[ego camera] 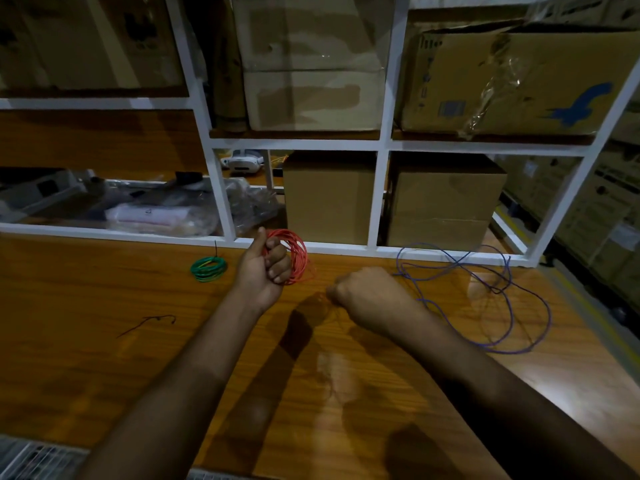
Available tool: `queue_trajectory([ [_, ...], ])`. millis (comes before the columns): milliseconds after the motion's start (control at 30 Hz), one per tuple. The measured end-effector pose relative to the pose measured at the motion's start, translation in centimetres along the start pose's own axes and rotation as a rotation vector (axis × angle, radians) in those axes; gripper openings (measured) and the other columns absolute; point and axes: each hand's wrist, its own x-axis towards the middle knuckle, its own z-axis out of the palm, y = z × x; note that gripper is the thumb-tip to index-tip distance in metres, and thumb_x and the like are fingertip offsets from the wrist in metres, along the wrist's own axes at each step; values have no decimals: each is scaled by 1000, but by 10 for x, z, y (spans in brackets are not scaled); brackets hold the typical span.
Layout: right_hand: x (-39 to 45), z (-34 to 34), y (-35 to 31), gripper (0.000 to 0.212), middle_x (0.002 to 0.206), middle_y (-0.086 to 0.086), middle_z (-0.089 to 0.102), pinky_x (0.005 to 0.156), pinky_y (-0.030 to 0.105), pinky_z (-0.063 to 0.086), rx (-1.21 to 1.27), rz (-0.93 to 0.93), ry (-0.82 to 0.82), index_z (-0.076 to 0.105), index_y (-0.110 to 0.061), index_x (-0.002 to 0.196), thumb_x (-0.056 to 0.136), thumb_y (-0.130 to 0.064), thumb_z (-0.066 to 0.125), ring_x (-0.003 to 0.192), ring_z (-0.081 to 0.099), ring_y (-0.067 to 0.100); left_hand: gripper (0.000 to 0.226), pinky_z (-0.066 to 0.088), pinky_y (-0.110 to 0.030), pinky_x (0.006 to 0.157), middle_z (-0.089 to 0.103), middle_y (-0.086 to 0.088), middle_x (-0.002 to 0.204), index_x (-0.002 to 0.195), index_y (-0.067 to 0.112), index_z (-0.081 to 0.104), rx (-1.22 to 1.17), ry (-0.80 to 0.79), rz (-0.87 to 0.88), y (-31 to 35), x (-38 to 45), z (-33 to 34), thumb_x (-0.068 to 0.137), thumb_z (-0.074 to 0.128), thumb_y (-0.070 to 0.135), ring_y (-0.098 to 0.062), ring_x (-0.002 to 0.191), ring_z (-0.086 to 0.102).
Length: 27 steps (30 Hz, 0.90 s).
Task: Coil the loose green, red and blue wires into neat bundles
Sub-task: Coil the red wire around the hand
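The fingers of the left hand are curled round the red wire, gripping the coil upright above the table, thumb pointing up, forearm reaching in from the near left. The right hand is clenched knuckles-up, just right of it; whether it pinches the thin red strand I cannot tell. The green wire lies coiled on the table left of the left hand. The blue wire sprawls in loose loops at the right, beside the white shelf frame.
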Motion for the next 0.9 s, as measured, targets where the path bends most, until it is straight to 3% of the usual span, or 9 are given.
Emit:
queue_trajectory([
  [100,6,1,-7,18,92,-2,65,58,34,46,-7,-175,135,64,-24,101,94,-17,49,84,65,26,41,22,-19,36,33,7,45,71,19,42,-10,20,-21,-13,2,4,103,34,44,-6,34,30],
  [167,11,-2,-9,10,84,-3,63,56,32,39,39,-267,235,64,-24,93,88,-20,55,80,64,25,40,32,-20,41,41,4,52,73,17,46,78,46,-39,-22,-1,8,102,36,43,-8,41,38],
  [233,15,-9,-8,7,84,-1,65,54,30,37,57,-308,344,65,-23,91,85,-21,63,78,65,24,39,44,-24,48,55,-3,67,81,13,57,313,37,-56,-29,-12,15,103,38,40,-14,53,54],
  [300,20,-19,-3,14,90,1,69,53,29,45,40,-299,410,67,-20,96,83,-23,70,77,67,22,35,52,-30,60,67,-6,84,96,12,64,610,-4,-17,-35,-25,20,104,36,31,-18,71,65],
  [400,22,-32,11,18,79,-1,65,47,23,31,3,-199,484,67,-19,92,81,-31,76,63,62,17,31,38,-32,53,55,-7,67,81,13,62,783,-155,-5,-38,-34,23,100,38,16,-22,57,48],
  [500,27,-27,29,22,74,-6,59,51,24,26,138,-61,475,62,-23,82,88,-43,67,61,50,11,46,19,-26,43,35,0,52,69,20,60,607,-222,-170,-38,-29,22,102,32,32,-12,40,27],
  [567,30,-18,36,25,69,-8,56,52,26,31,432,25,412,58,-24,76,89,-44,66,62,48,8,46,13,-22,40,30,5,48,70,18,51,470,-227,-277,-36,-25,19,101,28,43,-7,35,22],
  [667,34,-1,36,23,63,-8,51,54,25,34,812,51,346,59,-20,74,92,-32,66,59,46,5,44,9,-20,38,27,8,46,71,19,46,397,-264,-373,-30,-22,15,100,29,47,-5,34,18],
  [900,34,35,11,23,72,-7,48,61,31,37,1123,168,355,52,-18,82,102,-29,50,66,44,5,41,18,-17,33,30,8,43,70,17,44,244,-327,-534,-19,-19,-7,101,31,41,-5,34,18],
])
